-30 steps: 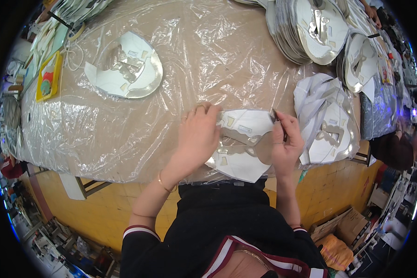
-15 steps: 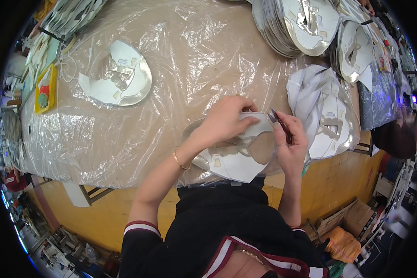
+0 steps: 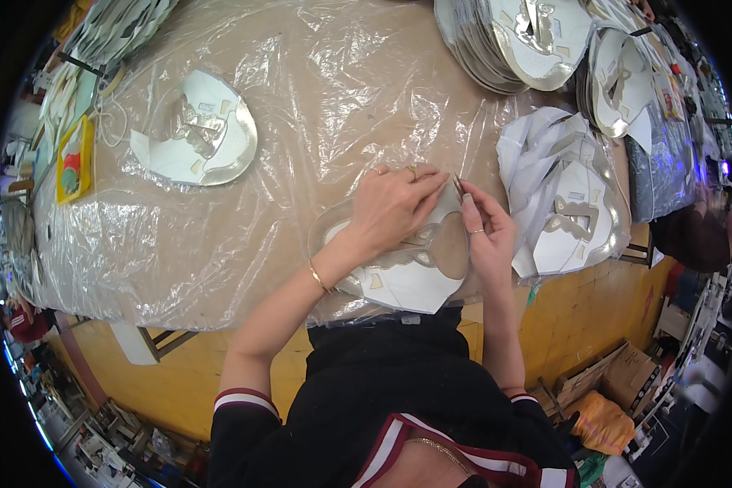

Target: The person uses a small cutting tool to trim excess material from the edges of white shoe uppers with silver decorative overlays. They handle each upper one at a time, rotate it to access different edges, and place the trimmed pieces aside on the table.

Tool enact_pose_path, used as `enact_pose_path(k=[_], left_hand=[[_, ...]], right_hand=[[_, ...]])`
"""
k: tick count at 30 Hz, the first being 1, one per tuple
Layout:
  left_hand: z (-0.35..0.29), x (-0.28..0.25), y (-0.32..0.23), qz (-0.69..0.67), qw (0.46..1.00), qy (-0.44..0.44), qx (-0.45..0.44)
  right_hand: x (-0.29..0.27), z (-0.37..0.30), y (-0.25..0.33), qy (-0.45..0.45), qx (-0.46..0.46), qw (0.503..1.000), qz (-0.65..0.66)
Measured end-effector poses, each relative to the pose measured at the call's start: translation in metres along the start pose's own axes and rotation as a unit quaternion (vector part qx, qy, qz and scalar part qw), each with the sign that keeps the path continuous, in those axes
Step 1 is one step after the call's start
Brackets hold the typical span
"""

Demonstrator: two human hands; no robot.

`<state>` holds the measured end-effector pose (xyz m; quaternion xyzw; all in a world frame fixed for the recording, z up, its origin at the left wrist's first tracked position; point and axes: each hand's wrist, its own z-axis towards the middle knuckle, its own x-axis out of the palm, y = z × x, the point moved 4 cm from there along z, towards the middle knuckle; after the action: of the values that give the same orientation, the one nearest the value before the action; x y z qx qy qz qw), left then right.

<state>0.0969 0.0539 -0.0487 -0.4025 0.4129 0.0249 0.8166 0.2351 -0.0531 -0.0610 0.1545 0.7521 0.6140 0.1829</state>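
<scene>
A flat shoe upper (image 3: 415, 285), white with silvery metallic trim and cut-out openings, lies at the table's front edge before me. My left hand (image 3: 393, 205) is over its far left part, fingers drawn together and holding it near the far edge. At the upper's far right corner, my right hand (image 3: 488, 232) is closed around small dark snips (image 3: 458, 186). Their slim tips point away from me, close beside the left fingertips. Most of the snips' body is hidden in the right hand, and the left hand covers part of the upper.
Clear plastic film covers the table (image 3: 293, 114). A single upper (image 3: 232, 154) lies at the left, near a yellow tray (image 3: 63, 175). Loose uppers (image 3: 545, 252) lie close on my right. Tall stacks of uppers (image 3: 496, 61) stand at the far right, others (image 3: 126, 32) at the far left.
My left hand has slid forward, its fingers now reaching the upper's far corner. The right hand with the snips has shifted slightly left and away from me, toward those fingers.
</scene>
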Motion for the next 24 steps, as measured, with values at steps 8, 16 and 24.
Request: enact_pose_path(k=[8, 16, 24], left_hand=[[-0.003, 0.005, 0.011, -0.055, 0.998, -0.016, 0.025], [-0.001, -0.005, 0.024, -0.198, 0.969, 0.091, -0.115], [-0.005, -0.013, 0.018, -0.264, 0.902, 0.22, -0.261]], right_hand=[[0.004, 0.002, 0.003, -0.011, 0.001, 1.0, -0.018], [0.006, -0.006, 0.019, -0.069, -0.148, 0.95, -0.267], [0.009, -0.023, 0.035, -0.07, -0.225, 0.871, -0.432]])
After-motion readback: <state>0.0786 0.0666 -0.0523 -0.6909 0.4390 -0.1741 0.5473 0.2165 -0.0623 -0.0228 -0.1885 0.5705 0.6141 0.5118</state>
